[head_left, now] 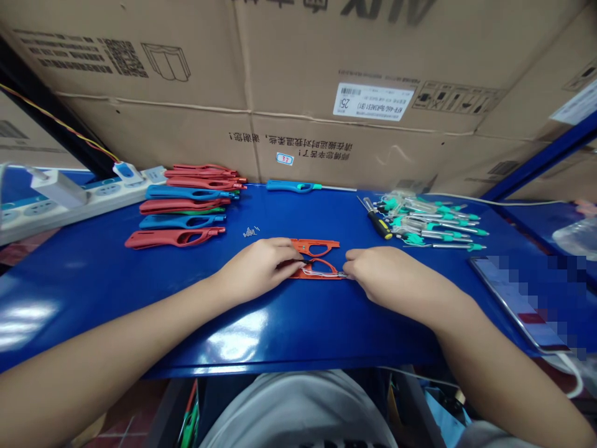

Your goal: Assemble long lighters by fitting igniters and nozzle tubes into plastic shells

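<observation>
Two orange halves of a utility lighter's casing lie in front of me: the far casing half [321,244] and the near casing half [332,269]. Over the near half run thin white wires [319,273] and a small dark part. My left hand [268,267] is closed in a pinch at the dark part, covering the left ends of both halves. At the near half's right end, my right hand [377,274] is closed on a metal lighter tube [344,274], mostly hidden by its fingers. Several small screws [250,232] lie beyond my left hand.
Red and blue lighter casings [177,238] are lined up at left, near power strips [107,188]. A blue lighter [291,186] lies at the back. Lighter inner assemblies [433,218], a screwdriver [380,225] and a phone [517,305] are right. A cardboard box [298,81] stands behind.
</observation>
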A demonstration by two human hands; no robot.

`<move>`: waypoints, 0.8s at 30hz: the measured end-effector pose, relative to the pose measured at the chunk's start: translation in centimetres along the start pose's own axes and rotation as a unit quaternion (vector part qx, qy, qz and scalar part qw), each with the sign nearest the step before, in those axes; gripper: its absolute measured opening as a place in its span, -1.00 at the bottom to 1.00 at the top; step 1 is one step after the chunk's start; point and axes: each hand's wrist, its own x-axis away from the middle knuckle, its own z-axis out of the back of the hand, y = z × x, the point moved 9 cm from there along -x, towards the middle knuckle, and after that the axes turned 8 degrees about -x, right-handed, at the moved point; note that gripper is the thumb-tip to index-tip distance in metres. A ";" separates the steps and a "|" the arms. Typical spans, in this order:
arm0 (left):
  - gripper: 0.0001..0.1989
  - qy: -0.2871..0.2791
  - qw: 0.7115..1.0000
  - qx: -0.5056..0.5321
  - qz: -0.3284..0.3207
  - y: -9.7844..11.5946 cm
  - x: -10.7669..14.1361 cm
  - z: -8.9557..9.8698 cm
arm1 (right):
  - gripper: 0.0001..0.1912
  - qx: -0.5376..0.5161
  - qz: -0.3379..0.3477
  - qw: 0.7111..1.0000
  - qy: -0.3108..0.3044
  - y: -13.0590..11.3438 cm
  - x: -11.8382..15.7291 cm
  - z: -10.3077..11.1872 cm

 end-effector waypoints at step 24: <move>-0.78 -0.025 0.999 -0.025 -0.009 0.5 0.1 0.2 | -0.89 -0.236 0.104 0.963 0.081 1.9 -1.4 1.3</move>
